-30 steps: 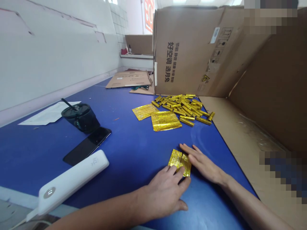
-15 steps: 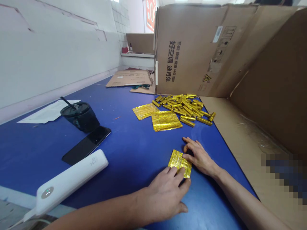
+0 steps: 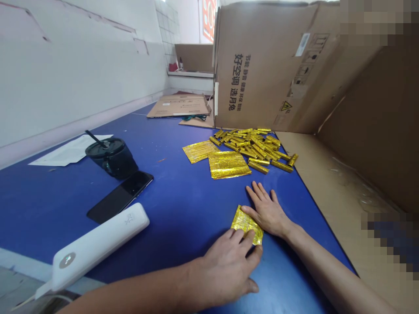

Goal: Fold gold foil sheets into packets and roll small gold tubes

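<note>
A small piece of gold foil point(image 3: 241, 219) lies flat on the blue table, its near edge covered by my left hand point(image 3: 231, 261). The fingers of that hand bend down onto the foil, and its thumb sticks out apart over the tabletop. To the right, my right hand point(image 3: 268, 212) rests palm down with fingers spread on the table. Its thumb lies on the foil's upper right edge. Beyond the hands are two larger gold foil sheets point(image 3: 229, 165), slightly overlapping, next to a heap of rolled gold foil tubes point(image 3: 258, 147).
On the left are a dark cup with a straw point(image 3: 113, 159), a black phone point(image 3: 121, 197), a white elongated device with a cord point(image 3: 103, 246) and a paper sheet point(image 3: 59, 152). A large cardboard box point(image 3: 268, 87) stands behind and to the right. Flattened cardboard point(image 3: 180, 106) lies at the back.
My right hand has flattened and spread its fingers, which were curled before; its thumb has shifted up and left along the foil. My left hand stays nearly still.
</note>
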